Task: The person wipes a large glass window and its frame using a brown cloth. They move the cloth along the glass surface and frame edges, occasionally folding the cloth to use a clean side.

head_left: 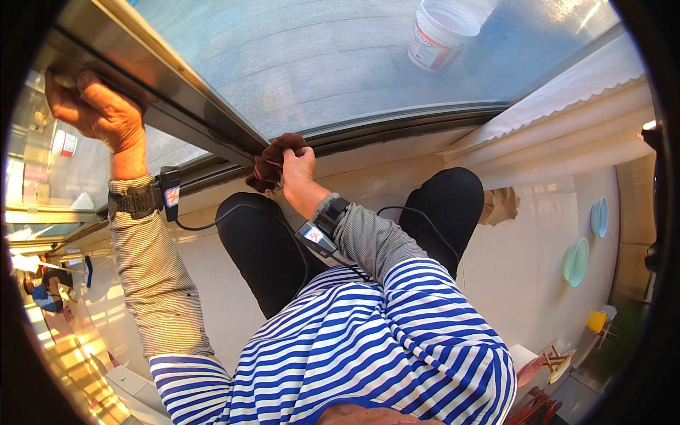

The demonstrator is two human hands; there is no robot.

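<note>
Knees (248, 237) in black trousers, bent, just short of the dark metal window track (404, 133). Right of them, tan-brown cloth (499, 206) on pale floor (520, 262). Right hand (299, 173) pinches crumpled dark-brown cloth (268, 166), folds bunched, at foot of dark metal upright (177, 95). Left hand (110, 117) at the upright's left edge, fingers bent, grip unclear. Beyond glass (333, 78): white plastic bucket (433, 39), red-marked.

Cloth (266, 170) at near end of window frame (188, 106); bucket (432, 46) far, behind glass (319, 64); curtain (567, 117) right; basins (576, 262) farther right.
</note>
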